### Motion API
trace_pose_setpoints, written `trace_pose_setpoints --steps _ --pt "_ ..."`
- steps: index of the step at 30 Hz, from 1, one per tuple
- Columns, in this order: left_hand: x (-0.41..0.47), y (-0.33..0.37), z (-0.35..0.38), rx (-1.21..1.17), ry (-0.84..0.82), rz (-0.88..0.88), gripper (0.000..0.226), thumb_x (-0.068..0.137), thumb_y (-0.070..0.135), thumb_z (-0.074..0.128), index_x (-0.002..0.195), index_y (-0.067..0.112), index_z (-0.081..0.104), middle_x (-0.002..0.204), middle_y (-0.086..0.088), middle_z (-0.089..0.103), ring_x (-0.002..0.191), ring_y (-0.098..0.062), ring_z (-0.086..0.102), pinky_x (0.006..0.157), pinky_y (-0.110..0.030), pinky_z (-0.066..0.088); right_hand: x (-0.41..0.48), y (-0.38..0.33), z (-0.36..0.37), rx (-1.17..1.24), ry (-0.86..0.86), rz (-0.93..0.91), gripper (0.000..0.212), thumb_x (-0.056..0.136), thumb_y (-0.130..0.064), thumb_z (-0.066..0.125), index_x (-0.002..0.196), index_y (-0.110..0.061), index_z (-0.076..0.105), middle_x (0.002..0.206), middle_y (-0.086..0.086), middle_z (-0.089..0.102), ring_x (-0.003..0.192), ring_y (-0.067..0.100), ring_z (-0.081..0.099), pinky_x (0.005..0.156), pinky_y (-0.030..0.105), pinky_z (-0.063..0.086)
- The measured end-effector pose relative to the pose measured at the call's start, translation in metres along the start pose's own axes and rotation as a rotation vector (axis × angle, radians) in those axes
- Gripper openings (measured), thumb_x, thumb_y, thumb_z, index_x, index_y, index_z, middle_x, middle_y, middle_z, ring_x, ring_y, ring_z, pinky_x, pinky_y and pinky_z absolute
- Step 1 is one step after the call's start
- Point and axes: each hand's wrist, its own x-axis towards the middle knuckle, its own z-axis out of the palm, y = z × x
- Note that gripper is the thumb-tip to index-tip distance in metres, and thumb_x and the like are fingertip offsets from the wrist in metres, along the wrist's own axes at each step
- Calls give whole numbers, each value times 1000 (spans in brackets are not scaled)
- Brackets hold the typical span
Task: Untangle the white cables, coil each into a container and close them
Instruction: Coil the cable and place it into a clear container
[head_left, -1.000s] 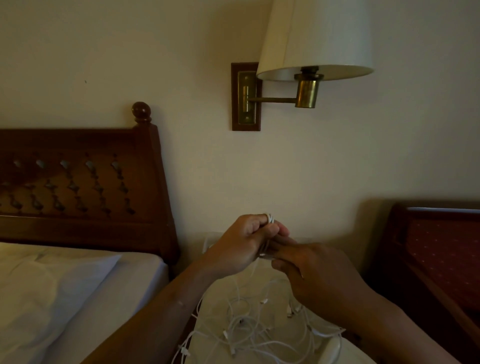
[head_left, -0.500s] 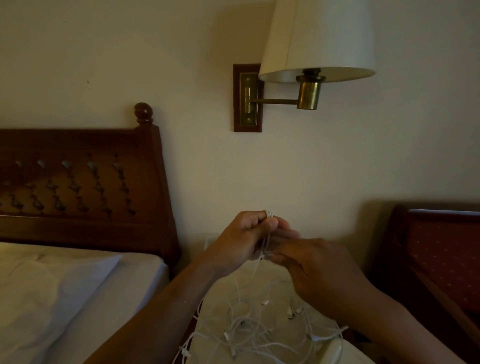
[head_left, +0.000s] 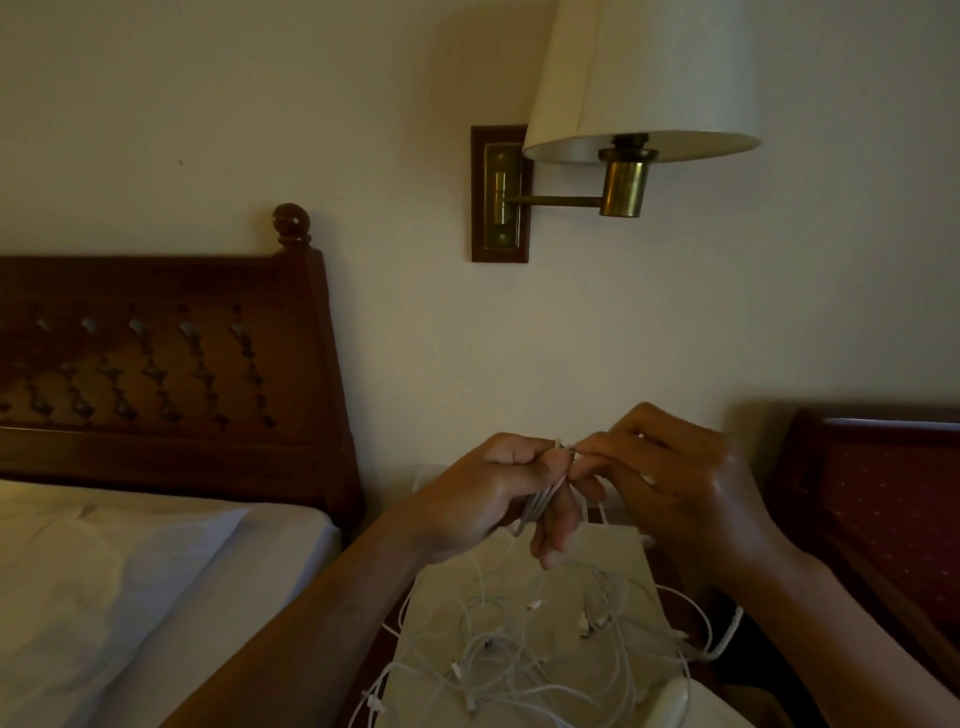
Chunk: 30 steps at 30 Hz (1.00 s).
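Note:
My left hand (head_left: 493, 499) is closed around a small bundle of white cable loops (head_left: 540, 501), held up above the bedside table. My right hand (head_left: 670, 483) pinches a cable strand at the top of that bundle, fingertips touching the left thumb. Strands hang down from both hands into a tangle of white cables (head_left: 524, 660) with several small plugs, spread on a pale cloth (head_left: 618, 561) on the table. A pale rounded object (head_left: 670, 701), maybe a container, lies at the bottom edge, partly cut off.
A bed with a white pillow (head_left: 104, 582) and dark wooden headboard (head_left: 156, 374) is on the left. A wall lamp (head_left: 639, 104) hangs above the hands. A dark wooden chair with red upholstery (head_left: 893, 509) stands at the right.
My right hand has risen from below the bundle to its top and now pinches a strand there. The left hand has stayed in place, holding the loops.

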Motion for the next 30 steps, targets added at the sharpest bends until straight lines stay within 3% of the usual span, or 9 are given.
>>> trace_pose_setpoints --steps 5,8,11,13,15,20,23,27,30 --pt "-4 0 1 -139 4 -46 39 112 23 40 108 -8 63 71 -16 62 55 -21 59 61 -36 46 -1 -1 18 190 59 185 19 93 -4 70 109 -10 78 94 2 67 78 5 66 59 30 55" --pt "-3 -5 9 -328 70 16 30 111 15 40 104 -5 62 71 -4 66 53 -14 55 56 -28 48 -7 -16 33 470 114 468 24 94 -4 64 111 -13 77 90 -3 72 81 12 70 68 29 58" --pt "0 -11 16 -437 177 101 27 105 18 51 100 -4 65 72 -11 66 58 -20 62 59 -29 53 -14 -39 49 757 66 704 37 96 12 55 110 -16 74 93 -4 76 88 11 72 74 26 59" --pt "2 -15 18 -491 241 150 27 103 17 53 101 -5 69 84 -20 72 71 -28 72 68 -33 60 -22 -46 58 698 -45 755 47 96 17 50 90 -25 69 79 -11 71 73 2 63 65 15 50" --pt "4 -16 17 -498 304 180 28 105 14 49 105 -6 69 101 -28 73 90 -37 75 80 -38 63 -26 -52 63 559 -263 830 47 102 4 47 82 -37 59 72 -9 65 66 1 57 60 12 45" --pt "10 -20 5 -27 406 165 28 111 12 39 110 -8 58 115 -24 74 111 -37 72 97 -43 59 -31 -63 65 550 -732 815 34 103 -6 46 110 -39 52 82 -3 62 75 -1 61 72 17 51" --pt "7 -21 -3 257 384 83 28 111 14 41 110 -7 59 111 -16 77 104 -26 75 93 -35 60 -28 -57 52 405 -770 758 41 99 -4 54 119 -40 52 88 -6 64 81 7 64 79 28 58" --pt "0 -18 -12 491 322 8 31 112 21 43 104 3 67 94 -2 75 87 -15 72 79 -29 57 -11 -46 27 183 -700 669 29 101 -12 52 116 -36 59 90 -13 60 76 3 58 63 17 45" --pt "2 -17 -9 460 278 -16 35 113 24 42 102 2 67 93 -10 74 86 -24 72 83 -39 59 3 -44 13 36 -614 550 20 100 -12 51 105 -29 61 92 -11 55 76 8 53 67 30 50"
